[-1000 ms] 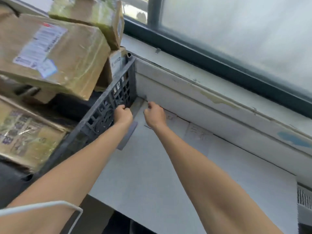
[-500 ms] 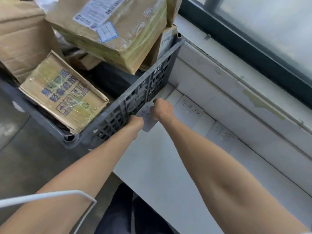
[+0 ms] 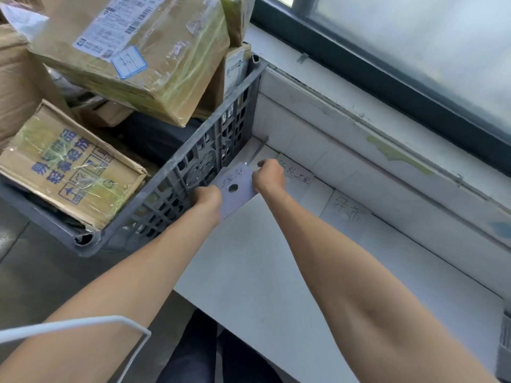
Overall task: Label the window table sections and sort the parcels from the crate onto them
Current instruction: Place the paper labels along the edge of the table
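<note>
Two hands meet at the far left corner of a white bench below a frosted window. The left hand and the right hand, both seen from the back with fingers curled, grip one white paper label between them, the left at its near edge and the right at its far edge. The label, marked with handwriting and a dark round spot, is tilted just beside the side wall of a grey plastic lattice crate; whether it touches the wall cannot be told.

Two more handwritten labels lie flat on the bench along its far edge: the left flat label just right of the right hand, and the right flat label further right.

The crate, left of the bench, holds five visible cardboard parcels:
- a large taped brown box with a shipping sticker on top of the heap
- a smaller box printed with blue characters at the near side
- a plain brown box at the left
- a yellow-taped box at the far edge
- a slim upright box in the crate's far corner

A white wire shows in front of the left forearm.
</note>
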### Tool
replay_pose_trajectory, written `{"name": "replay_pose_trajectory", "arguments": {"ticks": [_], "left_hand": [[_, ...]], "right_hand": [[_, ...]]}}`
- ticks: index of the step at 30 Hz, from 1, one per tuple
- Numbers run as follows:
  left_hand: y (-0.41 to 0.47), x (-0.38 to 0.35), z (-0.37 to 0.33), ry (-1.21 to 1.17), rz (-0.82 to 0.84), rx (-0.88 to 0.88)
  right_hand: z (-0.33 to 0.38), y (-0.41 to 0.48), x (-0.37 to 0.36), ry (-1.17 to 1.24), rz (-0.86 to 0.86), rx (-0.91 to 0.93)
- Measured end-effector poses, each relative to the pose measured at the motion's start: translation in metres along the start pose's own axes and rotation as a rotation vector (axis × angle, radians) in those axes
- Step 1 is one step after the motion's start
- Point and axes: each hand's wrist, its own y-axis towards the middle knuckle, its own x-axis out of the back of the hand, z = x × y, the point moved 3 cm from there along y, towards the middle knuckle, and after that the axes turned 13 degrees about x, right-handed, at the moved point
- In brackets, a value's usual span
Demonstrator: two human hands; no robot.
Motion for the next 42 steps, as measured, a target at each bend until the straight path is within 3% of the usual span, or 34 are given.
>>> {"name": "replay_pose_trajectory", "arguments": {"ticks": [3,9,15,20,29,42], "left_hand": [[-0.007,-0.009,-0.004,-0.075,-0.009,-0.048],[-0.031,-0.047,-0.015,0.020,0.049,-0.221],[-0.072,-0.123,-0.002,0.253,0.107,-0.393],[-0.094,-0.176,0.036,0.431,0.261,-0.468],[-0.119,-0.262,0.138,0.715,0.382,-0.427],[-0.127,-0.374,0.220,0.713,0.377,-0.310]], "right_hand": [[-0.014,0.000,0.012,0.154,-0.006,-0.071],[-0.059,-0.008,0.053,0.315,-0.137,-0.143],[-0.139,-0.038,0.106,0.407,-0.301,-0.285],[-0.200,-0.076,0.143,0.468,-0.435,-0.402],[-0.309,-0.160,0.176,0.516,-0.630,-0.606],[-0.440,-0.168,0.225,0.571,-0.586,-0.650]]}}
